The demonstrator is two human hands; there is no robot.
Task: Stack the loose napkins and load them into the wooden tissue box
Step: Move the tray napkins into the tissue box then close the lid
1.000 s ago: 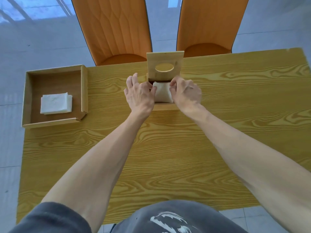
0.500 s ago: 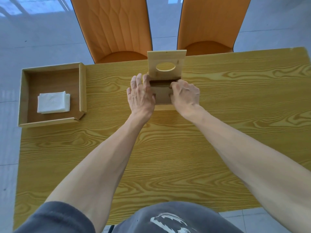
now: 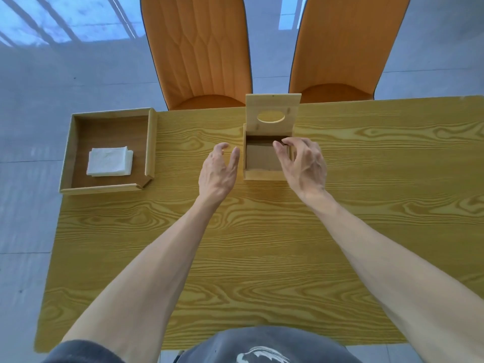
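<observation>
Napkins (image 3: 110,161) are seen stacked in the tray (image 3: 149,142), not yet loaded; the tissue box (image 3: 262,175) looks empty. Nothing is held by the open left hand (image 3: 218,171) or right hand (image 3: 303,163).

The right hand (image 3: 301,163) hides the wooden tissue box's (image 3: 262,175) right wall. The two orange chairs (image 3: 199,48) are cut off at the top edge.

The person is wearing a dark grey short-sleeved top (image 3: 264,347) with a white graphic print on the front; both forearms and hands are showing bare.
</observation>
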